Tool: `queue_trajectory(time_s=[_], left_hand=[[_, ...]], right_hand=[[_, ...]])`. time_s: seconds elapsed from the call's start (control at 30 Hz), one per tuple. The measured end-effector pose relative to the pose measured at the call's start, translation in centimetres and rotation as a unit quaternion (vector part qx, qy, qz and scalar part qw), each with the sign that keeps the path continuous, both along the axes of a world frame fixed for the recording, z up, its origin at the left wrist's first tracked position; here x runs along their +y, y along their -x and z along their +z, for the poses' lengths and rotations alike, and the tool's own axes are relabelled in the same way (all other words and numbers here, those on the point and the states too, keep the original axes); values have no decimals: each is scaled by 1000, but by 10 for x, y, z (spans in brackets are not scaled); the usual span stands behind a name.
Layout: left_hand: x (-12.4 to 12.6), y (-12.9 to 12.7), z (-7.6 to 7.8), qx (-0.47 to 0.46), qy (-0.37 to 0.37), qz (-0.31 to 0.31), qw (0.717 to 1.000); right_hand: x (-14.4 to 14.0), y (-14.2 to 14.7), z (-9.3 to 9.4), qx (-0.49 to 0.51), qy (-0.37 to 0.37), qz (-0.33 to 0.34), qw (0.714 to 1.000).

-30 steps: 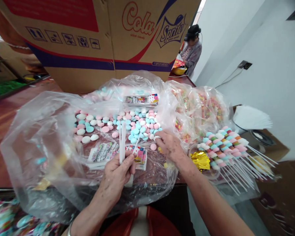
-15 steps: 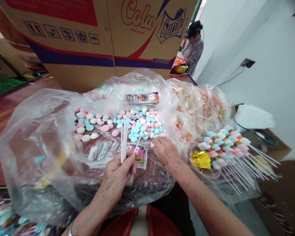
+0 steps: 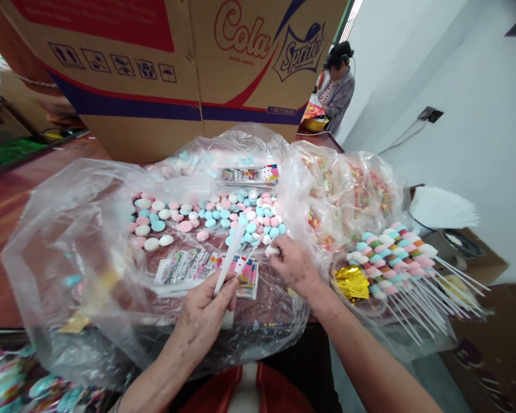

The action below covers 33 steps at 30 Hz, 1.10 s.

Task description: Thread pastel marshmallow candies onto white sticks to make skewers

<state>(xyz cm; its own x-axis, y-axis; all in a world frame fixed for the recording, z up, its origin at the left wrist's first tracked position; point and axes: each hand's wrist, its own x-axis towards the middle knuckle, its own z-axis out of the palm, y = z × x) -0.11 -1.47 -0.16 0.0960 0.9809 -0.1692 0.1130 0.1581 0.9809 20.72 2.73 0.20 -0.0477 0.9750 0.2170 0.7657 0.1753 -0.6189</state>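
My left hand (image 3: 204, 312) grips white plastic sticks (image 3: 230, 258) that lean up and to the right. My right hand (image 3: 294, 265) pinches a white candy (image 3: 272, 250) between its fingertips, close to the tip of the sticks. Both hands work over an open clear plastic bag (image 3: 69, 241) spread on the table. Loose pink, blue and white round candies (image 3: 206, 215) lie inside it. Printed paper labels (image 3: 189, 267) lie under the plastic by my left hand.
Finished candy skewers (image 3: 395, 255) are piled at the right beside gold foil (image 3: 351, 282). A second bag of coloured sweets (image 3: 352, 189) sits behind them. A large cardboard box (image 3: 167, 63) stands at the back. Another person (image 3: 337, 86) stands far off. White papers (image 3: 442, 207) lie right.
The sticks in my left hand have tilted from upright to the right. My right hand has picked a white candy and drawn it toward the stick tips.
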Motion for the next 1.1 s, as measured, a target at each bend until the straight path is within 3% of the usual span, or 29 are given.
queue_trajectory(time_s=[0.07, 0.17, 0.23, 0.33, 0.87, 0.97, 1.1], left_hand=[[0, 5, 2, 55, -23, -19, 998], [0, 6, 8, 112, -42, -42, 992], [0, 5, 12, 127, -44, -51, 990], [-1, 2, 16, 130, -42, -61, 989], [4, 2, 10, 133, -31, -32, 990], [3, 1, 11, 132, -40, -30, 990], [0, -3, 9, 131, -44, -29, 990]], right_hand=[[3, -3, 6, 243, 36, -49, 968], [3, -2, 15, 523, 95, -67, 845], [3, 1, 20, 599, 119, -59, 789], [1, 5, 23, 634, 123, -56, 761], [2, 12, 21, 622, 79, -60, 777], [0, 11, 14, 590, 63, -34, 804], [-2, 8, 5, 499, 32, -12, 866]])
